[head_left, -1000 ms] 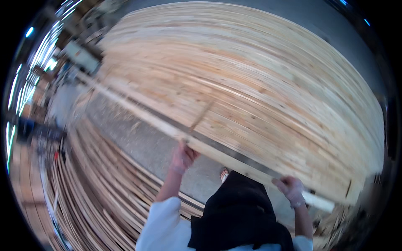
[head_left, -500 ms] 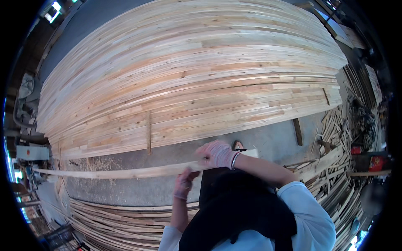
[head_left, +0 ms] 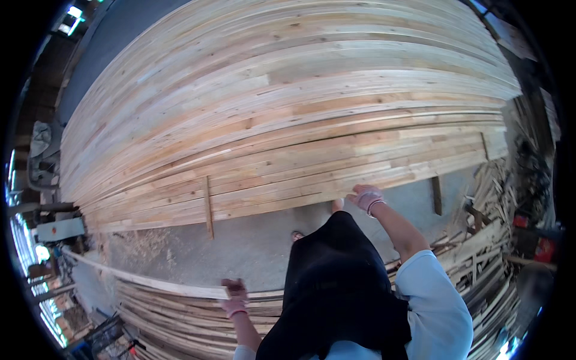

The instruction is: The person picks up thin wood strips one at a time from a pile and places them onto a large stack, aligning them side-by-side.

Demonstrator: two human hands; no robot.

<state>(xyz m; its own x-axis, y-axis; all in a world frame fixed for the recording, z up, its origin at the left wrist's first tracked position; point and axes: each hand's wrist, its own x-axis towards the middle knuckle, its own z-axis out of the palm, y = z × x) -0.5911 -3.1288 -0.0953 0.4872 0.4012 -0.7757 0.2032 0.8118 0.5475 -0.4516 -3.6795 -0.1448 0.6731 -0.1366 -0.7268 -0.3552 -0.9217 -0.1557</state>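
My left hand (head_left: 234,298), in a pale knit glove with dark fingers, is at a long thin wooden board (head_left: 156,284). Motion blurs its fingers, so I cannot tell whether they grip the board or only touch it. That board slants away to the far left, along the far side of a pile of narrow strips (head_left: 174,315). My right hand (head_left: 367,199), gloved too, reaches forward with its fingers apart and nothing in them. It is by the near edge of a wide stack of pale boards (head_left: 288,144); contact with the stack cannot be made out.
Across the stack's near part lies a short batten (head_left: 207,207); another dark piece (head_left: 436,196) juts from beneath its right side. Sawdust (head_left: 141,246) covers some of the concrete floor. Scrap wood (head_left: 480,240) is heaped at the right. A light box-shaped unit (head_left: 60,229) stands far left.
The long board has moved back toward me, from mid-floor to the strip pile, with my left hand beside it. My right hand has left the board and reached forward right. My view has shifted.
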